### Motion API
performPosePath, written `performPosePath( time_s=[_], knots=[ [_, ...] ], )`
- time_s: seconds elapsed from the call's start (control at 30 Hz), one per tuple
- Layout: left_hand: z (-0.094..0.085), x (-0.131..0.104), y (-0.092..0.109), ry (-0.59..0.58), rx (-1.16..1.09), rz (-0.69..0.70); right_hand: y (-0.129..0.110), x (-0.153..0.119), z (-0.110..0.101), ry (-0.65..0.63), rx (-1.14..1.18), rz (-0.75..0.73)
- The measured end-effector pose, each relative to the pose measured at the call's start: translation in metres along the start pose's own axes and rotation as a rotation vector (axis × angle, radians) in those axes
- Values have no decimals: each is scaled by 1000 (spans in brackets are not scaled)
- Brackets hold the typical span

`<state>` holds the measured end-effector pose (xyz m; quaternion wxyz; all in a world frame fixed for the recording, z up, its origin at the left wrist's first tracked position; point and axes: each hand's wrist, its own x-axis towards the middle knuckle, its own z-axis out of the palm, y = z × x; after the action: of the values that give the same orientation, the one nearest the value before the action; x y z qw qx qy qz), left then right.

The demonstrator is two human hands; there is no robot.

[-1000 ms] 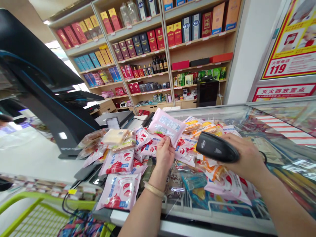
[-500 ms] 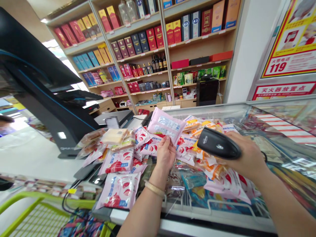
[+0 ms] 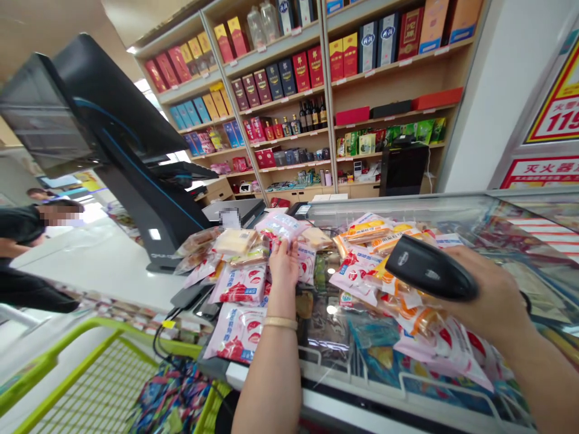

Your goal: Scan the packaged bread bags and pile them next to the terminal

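My left hand (image 3: 284, 262) reaches forward over the left pile, its fingers closed on the near edge of a pink snack packet (image 3: 281, 226). In my right hand (image 3: 488, 289) is a black barcode scanner (image 3: 429, 268), its head pointing left. Below the scanner lie orange-printed bread packets (image 3: 418, 316) and pink-and-white packets (image 3: 446, 349) on the glass freezer top. Another pink-and-red packet (image 3: 242, 283) rests in the left pile, beside a clear-wrapped sandwich (image 3: 235, 241).
A black checkout terminal (image 3: 149, 181) stands on the white counter (image 3: 117, 253) at left. A green shopping cart (image 3: 76, 374) is at lower left. Shelves (image 3: 289, 108) of boxes and bottles line the back. Another person (image 3: 31, 232) bends over at far left.
My left hand has moved the pink packet left and lowered it onto the left pile. The right hand still holds the scanner. The view has turned left.
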<state>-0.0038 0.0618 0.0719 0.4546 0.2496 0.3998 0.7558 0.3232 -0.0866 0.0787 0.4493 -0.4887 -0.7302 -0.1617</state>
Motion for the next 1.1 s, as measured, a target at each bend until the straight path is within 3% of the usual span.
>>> performPosePath(
  time_s=[0.17, 0.4, 0.53, 0.6, 0.67, 0.73, 0.83, 0.9, 0.97, 1.03, 1.1],
  knots=[
    [-5, 7, 4, 50, -9, 27, 3, -4, 3, -19, -10, -15],
    [0, -9, -5, 125, 13, 62, 1, 2, 2, 38, -14, -71],
    [1, -18, -8, 292, 230, 206, 3, 4, -1, -3, -30, -92],
    [1, -23, -8, 309, 343, 340, 1, 6, -3, -5, -16, -86],
    [2, -29, -9, 215, 428, 486, -1, 7, -3, 19, 2, -66],
    [5, -38, -11, -9, 538, 561, -3, 7, -2, 45, 14, -44],
    [10, -55, -19, -437, 849, 492, -3, 7, -1, 56, 29, -17],
    [12, -65, -25, -633, 1098, 396, -2, 6, 0, 57, 35, -13],
    [13, -72, -29, -727, 1277, 308, -1, 6, 0, 56, 30, -13],
    [14, -76, -30, -749, 1358, 253, 0, 6, 0, 58, 27, -10],
    [14, -78, -27, -736, 1360, 298, 0, 7, 0, 70, 26, -7]
  ],
)
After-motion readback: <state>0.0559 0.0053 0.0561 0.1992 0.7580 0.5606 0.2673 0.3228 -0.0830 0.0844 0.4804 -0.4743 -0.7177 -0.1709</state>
